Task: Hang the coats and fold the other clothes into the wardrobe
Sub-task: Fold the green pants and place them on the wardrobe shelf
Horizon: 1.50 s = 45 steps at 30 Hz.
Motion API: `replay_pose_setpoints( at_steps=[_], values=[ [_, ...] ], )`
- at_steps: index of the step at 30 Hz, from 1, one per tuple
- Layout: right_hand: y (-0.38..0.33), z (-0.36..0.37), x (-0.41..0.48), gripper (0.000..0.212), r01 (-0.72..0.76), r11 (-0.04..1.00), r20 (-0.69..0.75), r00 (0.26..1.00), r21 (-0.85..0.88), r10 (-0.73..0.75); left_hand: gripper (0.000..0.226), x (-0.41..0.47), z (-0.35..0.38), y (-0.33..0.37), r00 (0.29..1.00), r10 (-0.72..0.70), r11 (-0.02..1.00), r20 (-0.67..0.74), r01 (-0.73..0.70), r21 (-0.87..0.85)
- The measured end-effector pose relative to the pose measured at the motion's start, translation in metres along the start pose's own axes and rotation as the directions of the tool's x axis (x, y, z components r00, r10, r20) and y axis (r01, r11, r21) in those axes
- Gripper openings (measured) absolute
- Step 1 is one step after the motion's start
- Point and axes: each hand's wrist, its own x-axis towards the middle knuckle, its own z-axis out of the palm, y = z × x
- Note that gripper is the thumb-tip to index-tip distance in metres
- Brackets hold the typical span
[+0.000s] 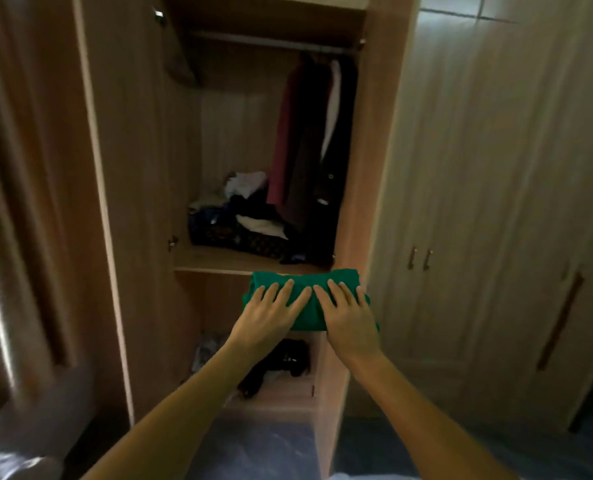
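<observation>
Both arms stretched forward; left hand [271,315] and right hand [349,315] side by side, palms down, fingers straight and spread (thumbs hidden), index fingertips nearly touching.

The folded garment [336,277] is coloured plain green. Pale wood grain is seen on the wardrobe [369,150]. One hanging coat [282,143] is maroon, the second coat [305,164] dark brown. The neighbouring doors [478,168] are cream.
</observation>
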Motion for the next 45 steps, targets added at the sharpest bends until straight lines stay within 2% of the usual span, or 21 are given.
replay_pose_setpoints(
  at_steps=[4, 7, 9, 11, 14, 16, 25, 28, 31, 34, 35, 38, 42, 45],
  values=[
    [-0.051, 0.042, 0.056, 0.049, 0.02, 1.0, -0.001, 1.0, -0.004, -0.02, 0.07, -0.007, 0.038, -0.082, 0.998, -0.024, 0.999, -0.065, 0.027, 0.033],
    [-0.088, 0.072, 0.096, 0.057, 0.003, 0.999, 0.033, 0.999, 0.034, -0.004, 0.047, -0.009, 0.068, -0.137, 0.994, -0.037, 0.998, -0.107, 0.043, 0.054],
    [-0.107, 0.092, 0.118, 0.062, 0.016, 0.999, 0.065, 0.998, 0.045, -0.019, 0.045, -0.009, 0.09, -0.168, 0.994, -0.068, 0.997, -0.091, 0.071, 0.037],
    [-0.121, 0.117, 0.14, 0.065, 0.031, 0.998, 0.094, 0.995, 0.06, -0.036, 0.05, -0.009, 0.111, -0.194, 0.992, -0.083, 0.996, -0.096, 0.086, 0.028],
    [-0.135, 0.16, 0.167, 0.065, 0.037, 0.995, 0.142, 0.989, 0.089, -0.05, 0.085, -0.006, 0.147, -0.224, 0.992, -0.117, 0.993, -0.041, 0.116, -0.031],
    [-0.142, 0.19, 0.181, 0.067, 0.046, 0.992, 0.184, 0.981, 0.116, -0.066, 0.095, 0.0, 0.171, -0.242, 0.99, -0.142, 0.988, -0.016, 0.141, -0.055],
    [-0.122, 0.355, 0.24, 0.075, 0.046, 0.974, 0.278, 0.954, 0.223, -0.109, 0.088, 0.065, 0.31, -0.295, 0.976, -0.179, 0.983, 0.123, 0.183, -0.023],
    [-0.104, 0.412, 0.257, 0.072, 0.062, 0.959, 0.314, 0.937, 0.277, -0.151, 0.089, 0.093, 0.354, -0.301, 0.956, -0.198, 0.976, 0.215, 0.214, -0.052],
    [-0.094, 0.46, 0.271, 0.075, 0.067, 0.938, 0.358, 0.913, 0.34, -0.195, 0.082, 0.116, 0.391, -0.312, 0.949, -0.173, 0.977, 0.261, 0.199, -0.075],
    [-0.089, 0.499, 0.296, 0.076, 0.05, 0.929, 0.364, 0.911, 0.366, -0.193, 0.054, 0.141, 0.419, -0.334, 0.944, -0.22, 0.973, 0.247, 0.231, -0.017],
    [-0.089, 0.51, 0.306, 0.076, 0.043, 0.929, 0.361, 0.914, 0.367, -0.185, 0.052, 0.147, 0.428, -0.342, 0.943, -0.238, 0.969, 0.234, 0.247, -0.007],
    [-0.089, 0.542, 0.337, 0.076, 0.035, 0.926, 0.38, 0.906, 0.375, -0.188, 0.072, 0.168, 0.455, -0.37, 0.925, -0.254, 0.965, 0.281, 0.262, 0.011],
    [-0.099, 0.593, 0.38, 0.08, 0.015, 0.915, 0.374, 0.91, 0.402, -0.18, 0.062, 0.197, 0.496, -0.412, 0.915, -0.279, 0.949, 0.292, 0.309, -0.061],
    [-0.112, 0.641, 0.428, 0.074, -0.04, 0.92, 0.357, 0.927, 0.39, -0.111, 0.045, 0.229, 0.531, -0.455, 0.885, -0.379, 0.915, 0.272, 0.402, -0.031]
  ],
)
